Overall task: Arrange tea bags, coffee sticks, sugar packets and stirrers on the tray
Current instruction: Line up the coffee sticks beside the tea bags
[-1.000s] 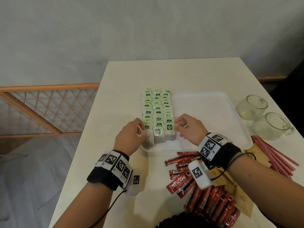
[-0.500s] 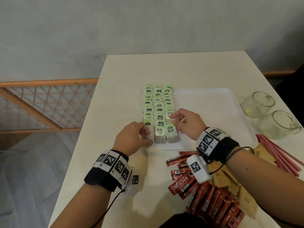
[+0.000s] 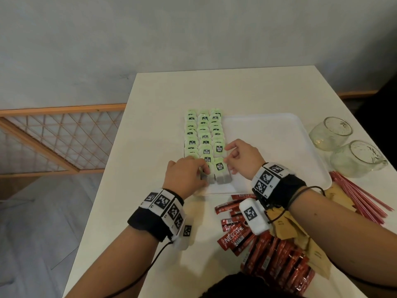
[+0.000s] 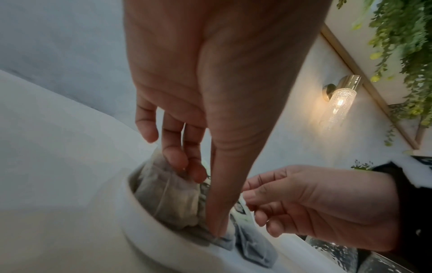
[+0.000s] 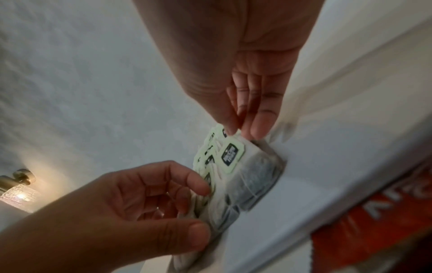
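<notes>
Green-tagged tea bags (image 3: 204, 134) stand in three rows along the left side of the white tray (image 3: 279, 136). My left hand (image 3: 203, 172) grips the nearest tea bag (image 4: 177, 199) at the tray's front rim, thumb in front and fingers curled over it. My right hand (image 3: 227, 155) pinches the top edge of a near tea bag (image 5: 252, 175) in the right row between thumb and fingers (image 5: 259, 129). Red coffee sticks (image 3: 268, 254), brown sugar packets (image 3: 290, 229) and red stirrers (image 3: 361, 196) lie on the table, near and to the right of the tray.
Two glass mugs (image 3: 330, 134) (image 3: 356, 158) lie on their sides right of the tray. The white table (image 3: 150, 147) has bare surface left of and beyond the tray. A wooden lattice rail (image 3: 53, 136) runs along the wall on the left.
My left hand has slid a little right over the nearest tea bags. My right hand has shifted slightly farther along the right row. The rows stay in place.
</notes>
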The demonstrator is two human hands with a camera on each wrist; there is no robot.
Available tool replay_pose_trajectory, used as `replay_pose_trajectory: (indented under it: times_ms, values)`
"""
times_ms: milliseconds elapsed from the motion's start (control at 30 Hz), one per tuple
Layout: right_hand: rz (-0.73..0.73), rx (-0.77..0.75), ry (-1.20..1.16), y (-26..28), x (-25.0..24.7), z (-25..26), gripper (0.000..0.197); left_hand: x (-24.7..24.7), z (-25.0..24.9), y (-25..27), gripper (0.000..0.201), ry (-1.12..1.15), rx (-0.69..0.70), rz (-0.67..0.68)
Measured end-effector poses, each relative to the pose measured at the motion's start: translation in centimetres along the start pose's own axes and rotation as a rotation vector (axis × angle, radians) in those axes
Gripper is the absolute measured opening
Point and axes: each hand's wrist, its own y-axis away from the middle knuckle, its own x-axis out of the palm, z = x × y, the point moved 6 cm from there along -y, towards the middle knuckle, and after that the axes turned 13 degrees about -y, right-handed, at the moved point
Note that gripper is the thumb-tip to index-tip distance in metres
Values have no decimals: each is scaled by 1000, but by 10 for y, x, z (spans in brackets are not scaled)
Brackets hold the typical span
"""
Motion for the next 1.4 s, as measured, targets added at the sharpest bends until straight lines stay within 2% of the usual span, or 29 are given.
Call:
replay_pose_trajectory:
  times_ms: [167, 300, 467, 567, 633, 733, 900, 1033, 1200, 1400]
  values:
    - [57, -47, -19, 23, -18, 21, 25, -14, -22, 9, 21, 0, 83, -18]
    - [125, -72, 35, 54, -40, 23, 18, -7, -56, 27, 22, -23, 189, 34]
    - [158, -61, 200, 89, -63, -5, 17, 18, -98, 47, 46, -158, 344, 85]
    - [178, -63, 353, 103, -68, -22, 24, 32, -111, 53, 66, -239, 352, 111]
    - [188, -70, 448, 108, -69, -31, 29, 37, -115, 53, 72, -260, 336, 106]
    - [184, -74, 522, 111, -67, -42, 35, 41, -117, 53, 71, -264, 307, 113]
    - [134, -62, 557, 120, -71, -45, 34, 42, -120, 52, 60, -284, 293, 121]
    - [131, -65, 610, 124, -72, -43, 36, 42, -123, 52, 48, -314, 277, 87]
    - [108, -59, 644, 124, -73, -42, 32, 46, -127, 50, 46, -407, 269, 52]
    - [95, -88, 635, 126, -76, -43, 31, 46, -120, 45, 41, -344, 264, 55]
